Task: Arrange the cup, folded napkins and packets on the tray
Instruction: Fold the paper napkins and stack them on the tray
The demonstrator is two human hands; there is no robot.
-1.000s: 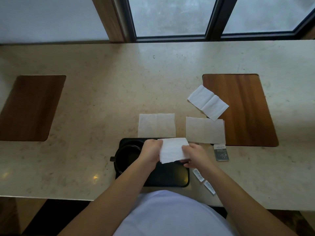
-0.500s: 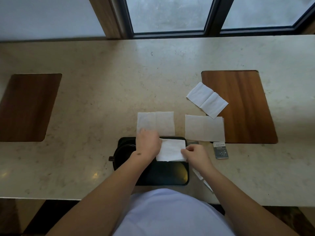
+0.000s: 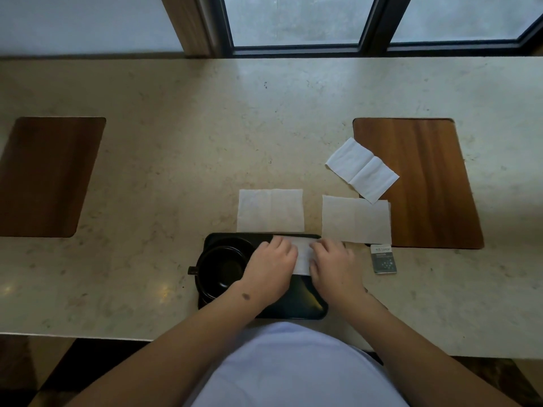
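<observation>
A black tray [image 3: 302, 304] sits at the counter's near edge with a black cup [image 3: 219, 267] on its left half. A folded white napkin [image 3: 302, 255] lies on the tray's far right part. My left hand [image 3: 271, 264] and my right hand [image 3: 333, 264] press flat on it, fingers spread, one on each side. Three more napkins lie beyond the tray: one [image 3: 270, 210] straight ahead, one [image 3: 356, 219] to the right, one [image 3: 362, 170] angled onto a wooden inlay. A grey packet [image 3: 383, 259] lies right of the tray.
Two dark wooden inlays are set in the beige stone counter, one at the left [image 3: 47, 176] and one at the right [image 3: 423, 183]. A window frame runs along the counter's far edge. My right forearm covers the counter right of the tray.
The folded napkin, held up between both hands a second ago, has come down onto the tray. Both hands now lie flat on it.
</observation>
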